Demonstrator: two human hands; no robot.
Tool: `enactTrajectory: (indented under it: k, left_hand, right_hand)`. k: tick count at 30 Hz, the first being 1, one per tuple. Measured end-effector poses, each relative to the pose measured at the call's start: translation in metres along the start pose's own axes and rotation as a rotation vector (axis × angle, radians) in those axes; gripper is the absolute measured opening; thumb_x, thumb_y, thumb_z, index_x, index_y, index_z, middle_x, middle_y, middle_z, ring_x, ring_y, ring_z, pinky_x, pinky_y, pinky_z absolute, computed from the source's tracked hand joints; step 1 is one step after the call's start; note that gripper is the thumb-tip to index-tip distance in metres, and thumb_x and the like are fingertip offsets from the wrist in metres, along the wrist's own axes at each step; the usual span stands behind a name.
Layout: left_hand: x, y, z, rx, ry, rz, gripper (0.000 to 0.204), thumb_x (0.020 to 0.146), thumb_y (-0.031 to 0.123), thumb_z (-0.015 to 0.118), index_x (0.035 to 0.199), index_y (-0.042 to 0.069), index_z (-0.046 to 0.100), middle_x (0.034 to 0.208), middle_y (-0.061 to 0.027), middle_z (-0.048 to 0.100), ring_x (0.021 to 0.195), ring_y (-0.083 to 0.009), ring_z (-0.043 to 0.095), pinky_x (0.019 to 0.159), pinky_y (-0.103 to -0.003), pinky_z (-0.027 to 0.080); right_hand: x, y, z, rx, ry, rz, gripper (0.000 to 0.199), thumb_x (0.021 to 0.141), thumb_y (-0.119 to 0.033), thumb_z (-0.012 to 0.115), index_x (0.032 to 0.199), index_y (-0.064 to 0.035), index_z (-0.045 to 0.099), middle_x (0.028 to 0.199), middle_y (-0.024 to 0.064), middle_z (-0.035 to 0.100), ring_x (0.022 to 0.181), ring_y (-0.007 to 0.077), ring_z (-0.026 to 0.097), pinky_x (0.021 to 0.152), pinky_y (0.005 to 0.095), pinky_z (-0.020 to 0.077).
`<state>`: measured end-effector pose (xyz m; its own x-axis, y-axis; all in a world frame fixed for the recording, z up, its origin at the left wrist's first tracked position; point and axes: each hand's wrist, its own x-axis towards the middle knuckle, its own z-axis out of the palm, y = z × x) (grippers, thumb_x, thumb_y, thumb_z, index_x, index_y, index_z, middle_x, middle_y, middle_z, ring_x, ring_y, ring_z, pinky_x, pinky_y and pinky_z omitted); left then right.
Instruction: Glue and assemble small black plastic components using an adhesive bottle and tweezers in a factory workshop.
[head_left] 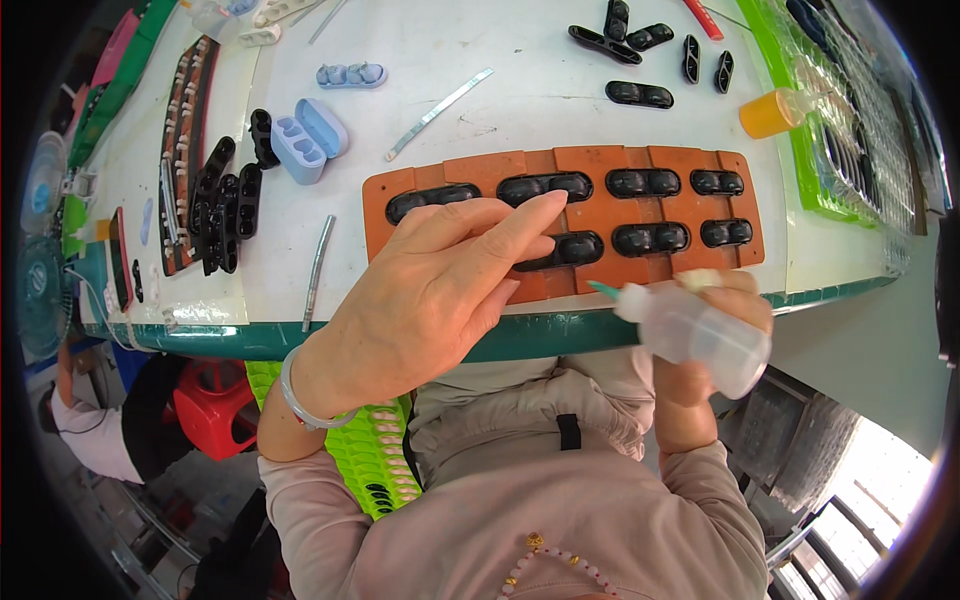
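An orange fixture block (440, 166) lies near the table's front edge, with glossy black double-domed plastic parts (642, 183) seated in its two rows of recesses. My left hand (430, 275) reaches over its left half, fingers stretched out and fingertips at the parts there. It covers some of the block and part of the lower row. In my right hand (735, 300) is a translucent squeeze bottle (705, 345), tilted so its thin green nozzle (603, 289) points left at the block's front edge. The bottle and right hand are slightly blurred.
Loose black parts lie at the back right (640, 94) and in a pile (228, 210) on the left. Nearby are an open light-blue earbud case (308, 140), metal strips (440, 112), a yellow-orange bottle (772, 115) and a green tray (812, 175). A green basket (365, 465) sits beside my lap.
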<state>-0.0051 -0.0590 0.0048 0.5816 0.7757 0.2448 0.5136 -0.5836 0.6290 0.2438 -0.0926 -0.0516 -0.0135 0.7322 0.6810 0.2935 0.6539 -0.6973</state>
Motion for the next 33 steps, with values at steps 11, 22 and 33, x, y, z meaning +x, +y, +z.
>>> enactTrajectory:
  k: [11, 22, 33]
  left_hand:
    - [0.012, 0.008, 0.015, 0.039, -0.017, 0.038, 0.069, 0.075, -0.007, 0.065, 0.139, 0.001, 0.042, 0.116, -0.0042, 0.067, 0.108, -0.0250, 0.056, 0.092, -0.036, 0.046]
    - [0.027, 0.021, 0.021, -0.059, -0.051, -0.036, 0.072, 0.073, -0.007, 0.066, 0.140, 0.000, 0.040, 0.122, -0.0063, 0.064, 0.111, -0.0262, 0.053, 0.093, -0.037, 0.046]
    - [0.041, 0.021, 0.032, 0.010, -0.088, 0.073, 0.078, 0.070, -0.007, 0.068, 0.141, 0.000, 0.038, 0.122, -0.0066, 0.065, 0.113, -0.0274, 0.051, 0.095, -0.036, 0.045]
  right_hand:
    - [0.007, 0.005, -0.001, -0.085, 0.022, -0.058, 0.057, 0.076, -0.043, 0.074, 0.102, 0.0039, 0.055, 0.096, 0.0131, 0.060, 0.078, 0.0263, 0.062, 0.064, 0.0329, 0.0499]
    - [0.000, 0.019, -0.031, -0.052, 0.352, 0.101, 0.054, 0.078, -0.046, 0.058, 0.098, 0.0044, 0.052, 0.086, 0.0193, 0.056, 0.082, 0.0251, 0.056, 0.068, 0.0329, 0.0507]
    - [0.002, 0.022, -0.028, -0.058, 0.158, -0.061, 0.058, 0.073, -0.041, 0.079, 0.102, 0.0038, 0.055, 0.094, 0.0131, 0.062, 0.078, 0.0265, 0.062, 0.064, 0.0338, 0.0514]
